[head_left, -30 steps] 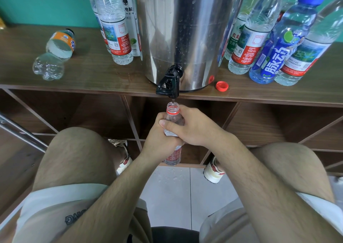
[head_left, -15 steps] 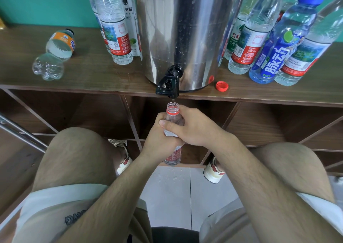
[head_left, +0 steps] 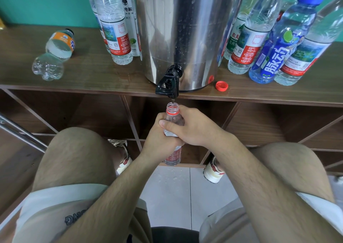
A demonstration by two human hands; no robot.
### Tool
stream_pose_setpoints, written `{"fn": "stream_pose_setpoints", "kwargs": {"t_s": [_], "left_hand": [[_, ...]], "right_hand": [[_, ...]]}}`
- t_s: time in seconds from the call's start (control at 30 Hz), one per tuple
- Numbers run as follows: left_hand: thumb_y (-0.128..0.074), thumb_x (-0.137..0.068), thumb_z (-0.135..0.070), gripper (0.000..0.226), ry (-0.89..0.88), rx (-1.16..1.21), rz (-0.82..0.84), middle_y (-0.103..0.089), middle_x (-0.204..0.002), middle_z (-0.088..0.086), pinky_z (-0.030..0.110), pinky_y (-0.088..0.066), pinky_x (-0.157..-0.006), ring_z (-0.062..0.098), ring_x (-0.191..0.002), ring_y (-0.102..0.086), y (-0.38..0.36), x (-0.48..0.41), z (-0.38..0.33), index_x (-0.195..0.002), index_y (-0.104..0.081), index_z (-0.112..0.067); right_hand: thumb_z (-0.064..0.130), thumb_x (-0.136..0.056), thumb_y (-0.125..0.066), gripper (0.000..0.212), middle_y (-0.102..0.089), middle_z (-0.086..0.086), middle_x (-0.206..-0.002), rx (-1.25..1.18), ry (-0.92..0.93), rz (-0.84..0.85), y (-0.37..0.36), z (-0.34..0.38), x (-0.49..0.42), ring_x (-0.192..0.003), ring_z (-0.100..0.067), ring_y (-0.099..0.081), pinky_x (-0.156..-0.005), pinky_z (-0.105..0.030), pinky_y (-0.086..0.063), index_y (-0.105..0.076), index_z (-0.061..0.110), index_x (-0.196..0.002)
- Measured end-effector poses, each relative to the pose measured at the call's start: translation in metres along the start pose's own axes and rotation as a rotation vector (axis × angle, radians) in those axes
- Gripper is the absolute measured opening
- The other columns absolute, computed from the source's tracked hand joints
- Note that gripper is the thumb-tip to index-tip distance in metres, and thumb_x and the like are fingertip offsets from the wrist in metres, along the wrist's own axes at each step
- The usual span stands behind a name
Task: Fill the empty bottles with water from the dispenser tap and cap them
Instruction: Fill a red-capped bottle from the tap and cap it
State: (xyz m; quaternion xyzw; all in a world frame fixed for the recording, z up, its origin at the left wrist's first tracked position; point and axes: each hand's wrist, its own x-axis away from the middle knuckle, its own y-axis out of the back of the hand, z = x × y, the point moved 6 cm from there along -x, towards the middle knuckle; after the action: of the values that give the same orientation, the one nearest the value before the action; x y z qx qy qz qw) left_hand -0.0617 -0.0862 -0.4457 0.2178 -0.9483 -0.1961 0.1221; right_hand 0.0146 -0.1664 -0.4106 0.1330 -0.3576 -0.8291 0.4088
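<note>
A clear plastic bottle (head_left: 173, 113) with a red neck ring and red label stands upright and uncapped just under the black tap (head_left: 168, 83) of the steel dispenser (head_left: 178, 31). A thin stream of water runs from the tap into its mouth. My left hand (head_left: 157, 140) grips the bottle's body from the left and my right hand (head_left: 193, 126) wraps around it from the right, overlapping the left. A loose red cap (head_left: 221, 85) lies on the wooden shelf (head_left: 92, 75) to the right of the dispenser.
Several upright bottles stand left (head_left: 115, 25) and right (head_left: 282, 44) of the dispenser. An orange-labelled bottle (head_left: 55, 53) lies on its side at the shelf's left. Open cubby compartments sit below the shelf; my knees flank the bottle, over a tiled floor (head_left: 172, 192).
</note>
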Motion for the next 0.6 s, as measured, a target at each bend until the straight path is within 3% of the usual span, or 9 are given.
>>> {"fn": "stream_pose_setpoints", "kwargs": {"t_s": [0.33, 0.5, 0.6], "left_hand": [[-0.083, -0.082, -0.006, 0.064, 0.019, 0.032, 0.015, -0.065, -0.120, 0.006, 0.051, -0.056, -0.099, 0.025, -0.113, -0.065, 0.0024, 0.0026, -0.0012, -0.135, -0.049, -0.013], [-0.083, -0.082, -0.006, 0.063, 0.015, 0.027, 0.015, -0.065, -0.120, 0.005, 0.051, -0.057, -0.099, 0.025, -0.113, -0.065, 0.0023, 0.0027, -0.0017, -0.135, -0.049, -0.013], [-0.083, -0.084, -0.010, 0.061, 0.002, 0.002, 0.010, -0.064, -0.121, 0.004, 0.043, -0.057, -0.096, 0.023, -0.114, -0.064, 0.0017, 0.0020, -0.0016, -0.135, -0.049, -0.015]], "right_hand": [[0.060, -0.096, -0.064, 0.032, -0.071, 0.012, -0.101, -0.003, -0.003, -0.008, -0.0007, -0.0026, -0.0006, -0.094, -0.007, -0.067, -0.084, -0.033, -0.056, -0.061, 0.032, -0.113], [0.059, -0.096, -0.064, 0.028, -0.070, 0.012, -0.099, -0.001, -0.002, -0.008, -0.0009, -0.0023, -0.0005, -0.093, -0.006, -0.067, -0.084, -0.033, -0.057, -0.059, 0.035, -0.108], [0.058, -0.096, -0.064, 0.027, -0.070, 0.012, -0.101, -0.003, -0.003, -0.004, -0.0014, -0.0016, -0.0005, -0.095, -0.007, -0.067, -0.085, -0.033, -0.057, -0.058, 0.035, -0.109]]}}
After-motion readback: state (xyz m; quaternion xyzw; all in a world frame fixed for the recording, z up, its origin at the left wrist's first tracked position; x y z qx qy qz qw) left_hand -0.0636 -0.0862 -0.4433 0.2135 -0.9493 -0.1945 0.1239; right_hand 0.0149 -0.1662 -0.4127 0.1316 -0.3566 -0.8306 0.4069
